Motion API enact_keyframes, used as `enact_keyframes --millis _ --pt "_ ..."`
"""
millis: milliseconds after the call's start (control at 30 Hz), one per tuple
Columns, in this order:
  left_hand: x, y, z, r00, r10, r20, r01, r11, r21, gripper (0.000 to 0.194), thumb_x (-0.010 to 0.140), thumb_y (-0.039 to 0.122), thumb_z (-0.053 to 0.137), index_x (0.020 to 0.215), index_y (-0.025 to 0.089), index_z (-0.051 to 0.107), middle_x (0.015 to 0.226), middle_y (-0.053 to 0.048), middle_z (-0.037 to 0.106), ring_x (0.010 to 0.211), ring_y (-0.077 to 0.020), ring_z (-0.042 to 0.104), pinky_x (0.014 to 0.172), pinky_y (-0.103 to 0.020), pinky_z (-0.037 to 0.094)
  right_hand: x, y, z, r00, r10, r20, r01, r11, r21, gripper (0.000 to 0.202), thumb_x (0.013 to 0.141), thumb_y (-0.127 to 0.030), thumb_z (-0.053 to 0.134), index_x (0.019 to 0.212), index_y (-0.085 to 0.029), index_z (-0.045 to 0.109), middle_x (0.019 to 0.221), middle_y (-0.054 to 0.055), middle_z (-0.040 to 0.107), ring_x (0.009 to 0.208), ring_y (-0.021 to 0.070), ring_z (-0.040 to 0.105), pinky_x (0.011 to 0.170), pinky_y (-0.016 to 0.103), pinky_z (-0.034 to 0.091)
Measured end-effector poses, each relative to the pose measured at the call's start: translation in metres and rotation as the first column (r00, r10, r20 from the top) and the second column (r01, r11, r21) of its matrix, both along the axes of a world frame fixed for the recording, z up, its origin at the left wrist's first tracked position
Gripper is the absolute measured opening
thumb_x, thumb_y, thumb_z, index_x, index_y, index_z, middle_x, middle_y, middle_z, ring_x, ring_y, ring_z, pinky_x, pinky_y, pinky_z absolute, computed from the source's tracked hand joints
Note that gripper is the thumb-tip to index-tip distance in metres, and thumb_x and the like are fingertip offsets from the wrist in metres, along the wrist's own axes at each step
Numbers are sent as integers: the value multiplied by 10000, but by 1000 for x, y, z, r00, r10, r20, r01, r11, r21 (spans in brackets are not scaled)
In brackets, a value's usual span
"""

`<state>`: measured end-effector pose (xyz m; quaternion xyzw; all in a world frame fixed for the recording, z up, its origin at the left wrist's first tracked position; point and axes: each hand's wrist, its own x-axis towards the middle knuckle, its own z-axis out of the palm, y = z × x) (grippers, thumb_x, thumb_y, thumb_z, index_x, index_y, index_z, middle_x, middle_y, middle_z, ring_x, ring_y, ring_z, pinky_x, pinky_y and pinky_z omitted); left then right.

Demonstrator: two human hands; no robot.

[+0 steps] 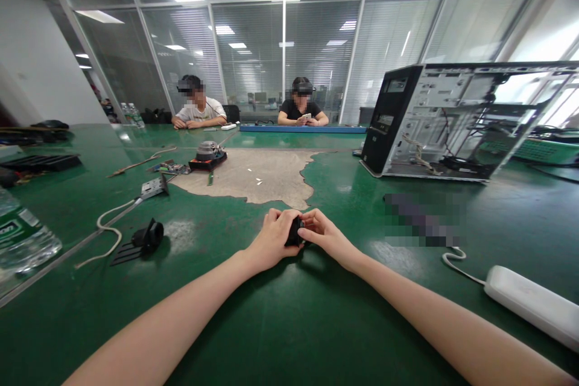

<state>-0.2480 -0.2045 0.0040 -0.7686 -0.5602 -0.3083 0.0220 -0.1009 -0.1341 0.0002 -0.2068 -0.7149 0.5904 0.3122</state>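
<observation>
Between my two hands, just above the green table (271, 325), is a small black part (294, 233) whose kind I cannot make out. My left hand (275, 234) wraps round it from the left, covering much of it. From the other side, the fingers and thumb of my right hand (322, 233) pinch its right end. Left of my hands lies a black plastic piece with a round ring and flat prongs (143, 241). Beyond it is a metal bracket (154, 187) near a pale cable (108, 223).
An opened computer case (434, 126) stands at the right. A white power bank-like block (534, 298) with a cord lies front right. At left is a water bottle (25, 235). A cooler-like part (208, 155) sits by a torn brown patch (271, 175). Two people sit across the table.
</observation>
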Motion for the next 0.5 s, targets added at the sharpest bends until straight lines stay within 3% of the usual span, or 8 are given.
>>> enact_keyframes --millis 267,500 --pt "-1 -1 1 1000 -2 4 2 1000 -7 544 622 219 609 1098 231 346 1074 -31 474 890 -214 356 790 -368 313 5 -3 9 995 103 -8 -103 994 19 310 634 -266 642 842 -215 419 891 -2 525 853 140 515 730 295 430" --pt "0 0 0 1000 -1 14 1 1000 4 532 628 240 612 1095 228 356 1050 -40 479 887 -214 364 786 -371 314 1 -1 0 1000 7 -3 -7 1000 10 257 690 -318 583 871 -206 439 865 1 530 833 137 520 752 313 428"
